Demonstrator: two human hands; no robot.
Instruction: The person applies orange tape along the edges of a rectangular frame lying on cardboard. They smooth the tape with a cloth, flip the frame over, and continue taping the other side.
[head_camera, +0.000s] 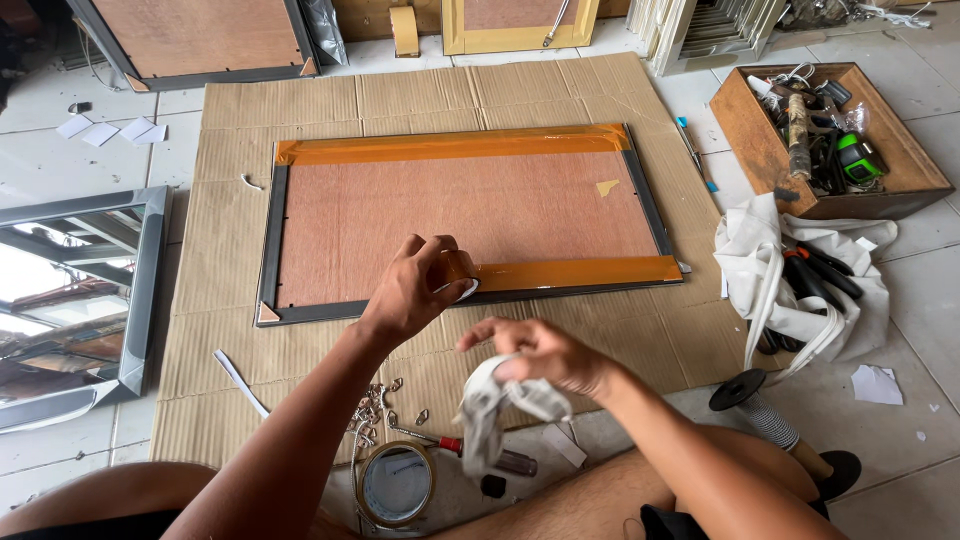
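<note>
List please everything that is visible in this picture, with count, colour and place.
picture frame back: one, reddish board in a dark frame, on the cardboard
brown tape strips: two, along the top and bottom edges
cardboard sheet: one, tan, on the tiled floor
tape roll: one, brown, at the bottom edge
mirror: one, silver frame, far left
wooden tool box: one, brown, upper right
white cloth bag: one, right, pliers on it
screwdriver: one, red collar, near the knees
round tin: one, bottom centre
left hand: on the tape roll
right hand: holds a white rag
</note>
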